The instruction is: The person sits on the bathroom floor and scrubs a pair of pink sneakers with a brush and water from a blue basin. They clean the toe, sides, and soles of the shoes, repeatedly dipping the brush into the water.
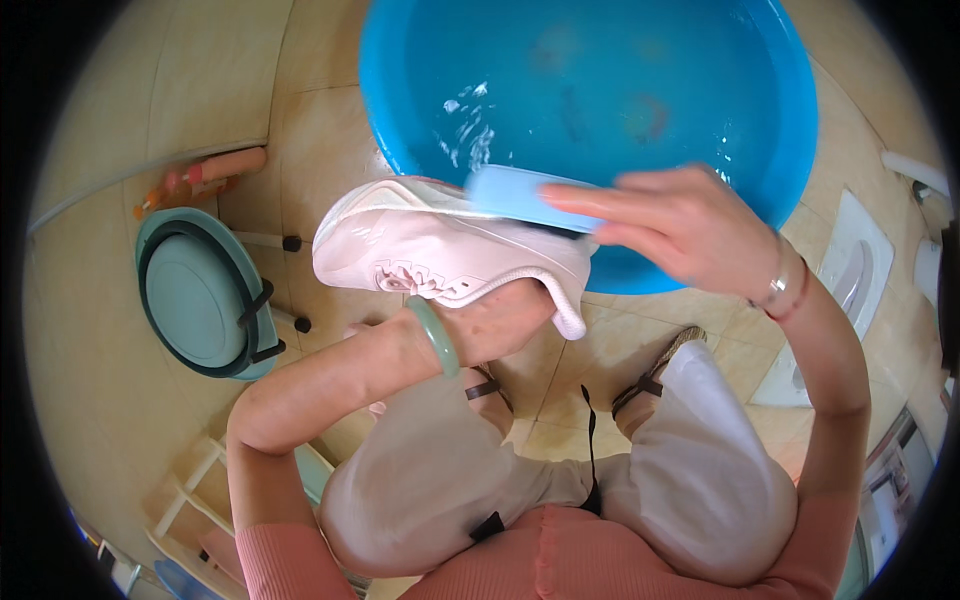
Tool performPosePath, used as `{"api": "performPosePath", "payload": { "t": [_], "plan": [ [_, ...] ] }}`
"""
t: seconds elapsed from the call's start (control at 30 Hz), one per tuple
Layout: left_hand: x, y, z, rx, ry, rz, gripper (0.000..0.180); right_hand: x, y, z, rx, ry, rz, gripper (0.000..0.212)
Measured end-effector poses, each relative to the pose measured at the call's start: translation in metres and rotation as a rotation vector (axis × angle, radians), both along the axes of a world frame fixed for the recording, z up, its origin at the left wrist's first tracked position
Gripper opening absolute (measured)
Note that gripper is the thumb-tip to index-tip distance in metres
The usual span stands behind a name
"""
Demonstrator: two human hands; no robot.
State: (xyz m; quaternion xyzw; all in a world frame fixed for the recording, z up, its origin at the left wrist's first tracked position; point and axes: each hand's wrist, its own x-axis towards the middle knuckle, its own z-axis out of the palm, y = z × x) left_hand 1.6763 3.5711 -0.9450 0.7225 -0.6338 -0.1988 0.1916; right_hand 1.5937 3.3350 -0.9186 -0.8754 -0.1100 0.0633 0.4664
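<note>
A pale pink sneaker is turned on its side, its toe pointing left, just in front of the blue basin. My left hand reaches into its opening and holds it up; the fingers are hidden inside the shoe. A green bangle circles that wrist. My right hand, slightly blurred, grips a light blue scrubbing brush, fingers stretched along its back. The brush lies against the edge of the sole. Its bristle side is mostly hidden.
Water fills the big blue basin at the far side. A folded green tub leans at the left, near orange and pink bottles. A white squat toilet is set in the tiled floor at right. A cream rack stands lower left.
</note>
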Motion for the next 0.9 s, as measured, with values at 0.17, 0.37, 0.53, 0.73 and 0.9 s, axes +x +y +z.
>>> {"api": "performPosePath", "payload": {
  "t": [0.17,0.37,0.53,0.73,0.9],
  "plan": [
    [-0.004,0.009,-0.007,0.011,0.16,0.083,0.022,0.053,0.036,0.001,-0.09,-0.098,0.142,0.04],
    [-0.001,0.009,-0.005,-0.155,-0.195,0.039,0.03,-0.009,-0.016,-0.012,0.085,-0.066,-0.027,0.039],
    [-0.007,0.052,-0.021,0.143,-1.228,-0.326,0.052,-0.019,-0.052,-0.018,-0.316,0.202,-0.086,0.038],
    [-0.007,0.045,-0.021,0.117,-0.346,-0.114,0.051,-0.004,-0.036,-0.06,-0.281,0.112,-0.206,0.038],
    [-0.01,0.048,-0.027,0.18,-0.23,-0.097,0.048,-0.023,-0.026,0.002,0.156,0.23,-0.135,0.039]
  ]
}}
